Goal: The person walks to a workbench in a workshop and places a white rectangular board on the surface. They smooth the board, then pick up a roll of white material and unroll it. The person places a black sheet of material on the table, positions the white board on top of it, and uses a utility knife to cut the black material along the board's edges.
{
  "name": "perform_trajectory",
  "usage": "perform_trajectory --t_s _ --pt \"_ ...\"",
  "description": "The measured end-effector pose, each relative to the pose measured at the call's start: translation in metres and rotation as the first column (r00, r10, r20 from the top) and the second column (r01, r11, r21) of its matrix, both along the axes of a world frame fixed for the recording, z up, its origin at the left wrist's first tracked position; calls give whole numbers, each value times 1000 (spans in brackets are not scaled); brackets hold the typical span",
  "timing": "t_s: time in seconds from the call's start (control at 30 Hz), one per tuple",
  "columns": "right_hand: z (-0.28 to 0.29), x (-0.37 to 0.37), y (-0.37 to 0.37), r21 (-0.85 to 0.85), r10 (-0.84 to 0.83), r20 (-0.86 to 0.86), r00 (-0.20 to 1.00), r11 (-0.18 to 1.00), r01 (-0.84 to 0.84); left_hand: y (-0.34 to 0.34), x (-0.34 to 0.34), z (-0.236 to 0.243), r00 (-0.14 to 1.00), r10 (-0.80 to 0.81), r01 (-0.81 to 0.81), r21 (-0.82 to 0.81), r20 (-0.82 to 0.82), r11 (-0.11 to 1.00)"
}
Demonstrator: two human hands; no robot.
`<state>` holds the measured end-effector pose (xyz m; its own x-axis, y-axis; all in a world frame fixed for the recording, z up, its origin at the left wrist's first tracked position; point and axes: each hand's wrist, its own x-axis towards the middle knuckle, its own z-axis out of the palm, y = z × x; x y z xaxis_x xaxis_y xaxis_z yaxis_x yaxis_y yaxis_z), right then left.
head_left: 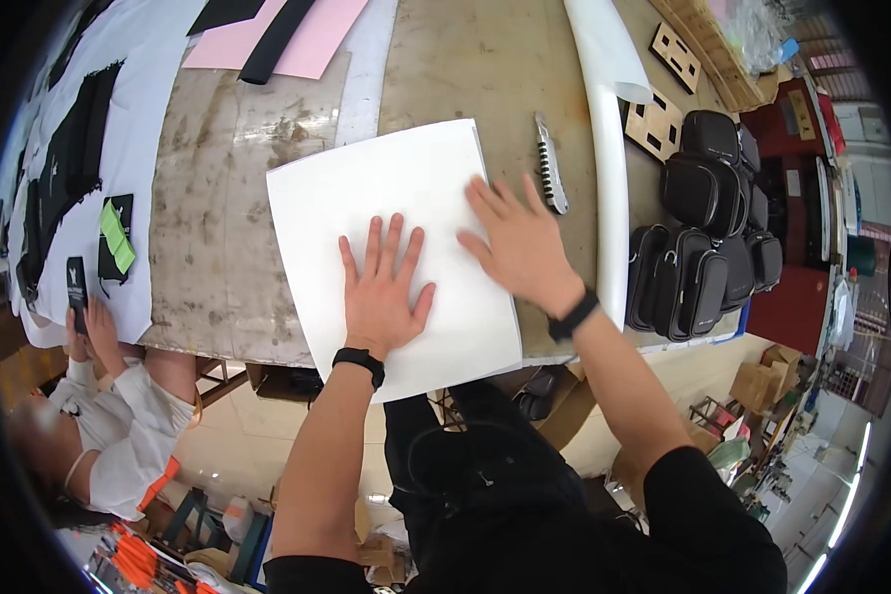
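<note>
A large white sheet point(376, 178) lies on the worktable in front of me, its near edge reaching past the table's front edge. A thin dark line along its right side hints at another layer beneath, but I cannot tell how many. Flat on the middle of the sheet rests my left hand point(384, 297), fingers spread. My right hand point(525, 243) is at the sheet's right edge, fingers stretched out and holding nothing; whether it touches the sheet is hard to tell. Beyond it, to the right, lies a utility knife point(550, 163) with a pale handle.
A white roll point(612, 188) runs along the worktable point(238, 208) on the right. Past it are black zippered cases point(698, 228) and cut-out wooden boards point(653, 122). Pink sheets point(317, 40) and a black roll point(275, 45) lie far left. A co-worker point(119, 416) handles a black piece at left.
</note>
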<state>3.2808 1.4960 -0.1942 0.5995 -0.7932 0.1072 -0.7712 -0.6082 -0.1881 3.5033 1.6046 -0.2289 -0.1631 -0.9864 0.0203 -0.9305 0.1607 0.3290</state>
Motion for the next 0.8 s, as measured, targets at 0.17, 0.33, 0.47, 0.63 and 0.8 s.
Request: perform_trajectory --t_s 0.17,0.33,0.47,0.63,0.8 --pt "59 4 -4 449 -92 -99 991 884 127 7 1 0 999 34 -34 -13 -27 999" --pt "5 23 -92 -194 78 22 997 978 -73 -3 0 6 999 -20 19 -31 -34 999" --pt "68 10 6 255 317 -317 894 936 -242 8 7 -2 998 37 -38 -7 -42 999" --pt "95 44 -28 438 -53 -238 970 885 156 4 4 -3 997 44 -46 -25 -60 999" --pt "15 9 14 61 150 -279 949 989 -138 4 3 -2 998 17 -18 -14 -57 1000"
